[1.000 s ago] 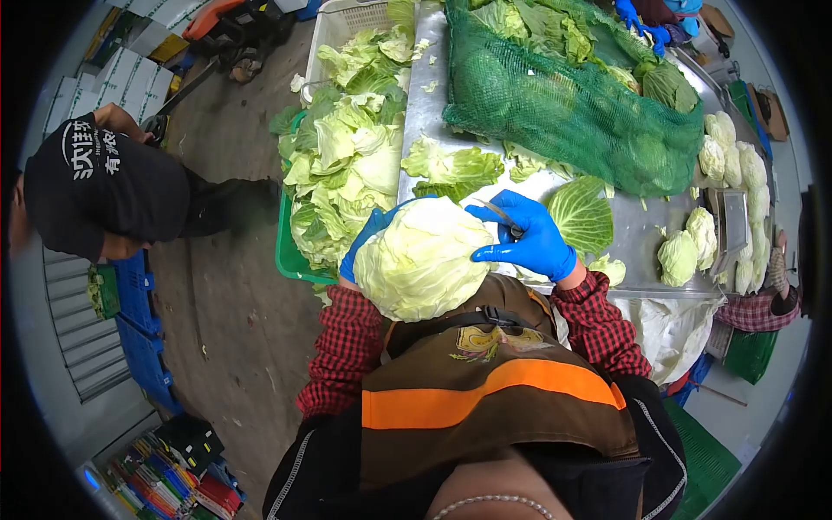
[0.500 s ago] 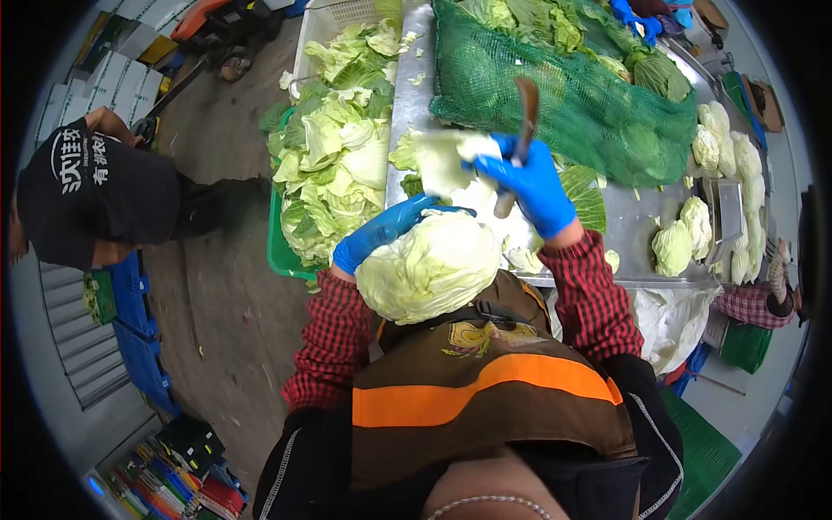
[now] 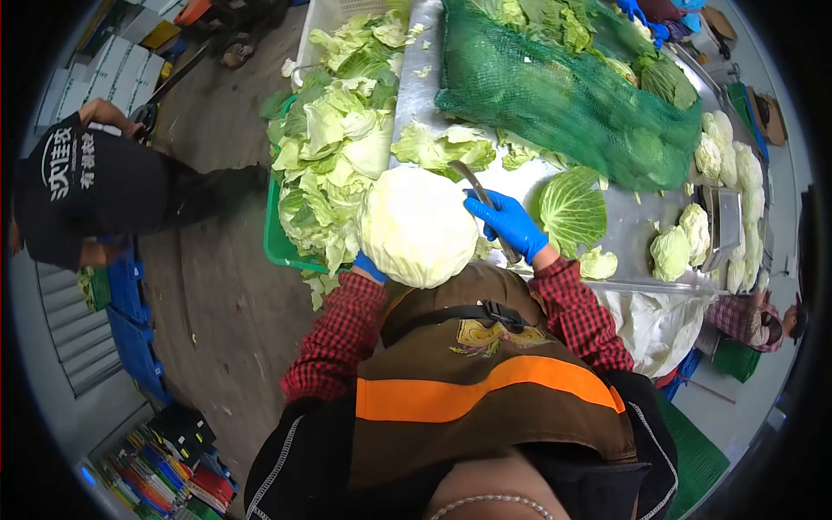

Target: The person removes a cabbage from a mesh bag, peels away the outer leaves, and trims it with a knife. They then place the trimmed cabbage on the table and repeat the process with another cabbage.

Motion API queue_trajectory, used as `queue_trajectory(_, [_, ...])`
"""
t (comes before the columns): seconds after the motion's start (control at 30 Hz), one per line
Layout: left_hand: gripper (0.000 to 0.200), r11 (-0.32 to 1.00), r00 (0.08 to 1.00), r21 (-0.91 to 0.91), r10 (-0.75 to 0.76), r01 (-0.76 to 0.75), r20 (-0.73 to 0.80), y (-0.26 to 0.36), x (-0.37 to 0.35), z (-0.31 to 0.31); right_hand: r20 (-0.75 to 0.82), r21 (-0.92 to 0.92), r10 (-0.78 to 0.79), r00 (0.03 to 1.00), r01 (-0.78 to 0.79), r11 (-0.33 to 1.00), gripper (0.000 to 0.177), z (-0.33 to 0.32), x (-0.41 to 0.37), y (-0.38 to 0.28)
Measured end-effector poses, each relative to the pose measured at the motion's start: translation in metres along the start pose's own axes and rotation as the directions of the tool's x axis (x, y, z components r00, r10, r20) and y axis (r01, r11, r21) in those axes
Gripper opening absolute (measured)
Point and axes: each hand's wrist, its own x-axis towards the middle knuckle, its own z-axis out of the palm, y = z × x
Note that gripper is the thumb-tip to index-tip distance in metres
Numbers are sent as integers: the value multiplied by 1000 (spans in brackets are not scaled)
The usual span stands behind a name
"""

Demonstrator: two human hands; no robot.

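A pale, trimmed cabbage point(image 3: 419, 227) is held up in front of my apron. My left hand point(image 3: 371, 266), in a blue glove, supports it from below and behind; most of its fingers are hidden by the head. In my blue-gloved right hand point(image 3: 511, 224) is a curved knife point(image 3: 473, 180), its handle end showing below the fist, just right of the cabbage. Loose cabbage leaves point(image 3: 444, 149) lie on the metal table point(image 3: 418, 106) beyond my hands. A large green leaf point(image 3: 572, 208) rests to the right of the knife.
A green crate point(image 3: 276, 227) heaped with leaves stands left of the table. Cabbages fill a green net bag point(image 3: 563, 113) at the back. Trimmed cabbages point(image 3: 670, 252) sit at the right beside a scale point(image 3: 724, 221). A person in black point(image 3: 113, 182) is at the far left.
The cabbage has been raised and turned, and my left hand has gone from its top to beneath it. The piece of leaf near my right hand has left it; the knife hand has moved lower.
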Motion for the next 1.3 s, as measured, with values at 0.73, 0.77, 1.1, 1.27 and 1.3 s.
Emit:
queue_trajectory(0.73, [38,940,943,156,-321,305,90,-98,114,268,-614,781,-82,785,619,84,57,-244,-185,144])
queue_trajectory(0.77, [37,924,914,117,-380,365,145,-118,115,272,-657,753,11,754,654,76,55,-269,-193,156])
queue_trajectory(1.1, [32,842,853,156,-491,517,-175,-179,131,320,-871,485,301,388,775,405,33,-522,-178,163])
queue_trajectory(1.27, [35,877,876,137,-423,460,-232,-189,166,321,-662,716,-288,692,697,30,76,-612,-123,122])
queue_trajectory(1.3, [38,878,884,160,-414,451,-218,-193,172,319,-672,541,-740,-35,659,-522,80,-609,-4,117])
